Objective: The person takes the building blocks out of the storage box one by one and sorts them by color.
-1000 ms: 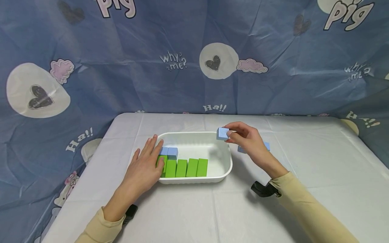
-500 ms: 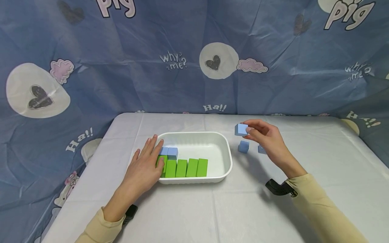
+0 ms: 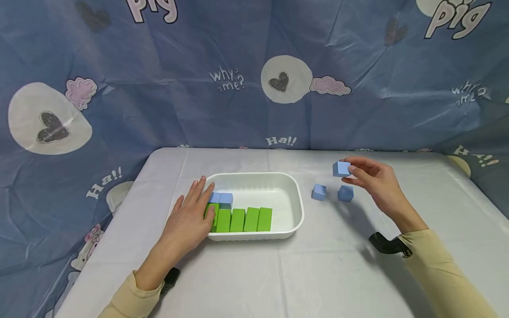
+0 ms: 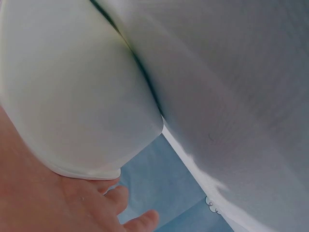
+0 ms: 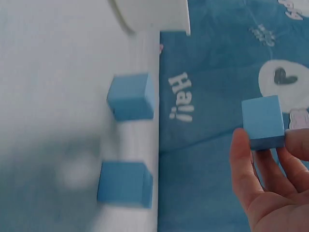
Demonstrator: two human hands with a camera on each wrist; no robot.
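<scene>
My right hand (image 3: 377, 185) pinches a light blue cube (image 3: 341, 169) between thumb and fingers, above the table; the right wrist view shows the held cube (image 5: 263, 121) clearly. Two more blue cubes (image 3: 319, 192) (image 3: 345, 193) lie apart on the cloth, right of a white tray (image 3: 299, 207). My left hand (image 3: 190, 218) rests on the tray's left edge, fingers extended, thumb over the rim by a green block (image 3: 211, 216). Inside the tray, several green blocks (image 3: 237, 220) stand in a row along the near side. Behind them, at the left, sit blue cubes (image 3: 226, 201), partly covered by my hand.
A white cloth (image 3: 254, 282) covers the table. Behind it hangs a blue printed curtain (image 3: 238, 119). Each wrist carries a dark camera mount, such as the right mount (image 3: 385, 244). The tray's outer wall (image 4: 82, 96) fills much of the left wrist view.
My right hand has moved right, away from the tray, carrying the blue cube. The two cubes on the cloth, partly hidden before, now show fully. My left hand and the tray stay put.
</scene>
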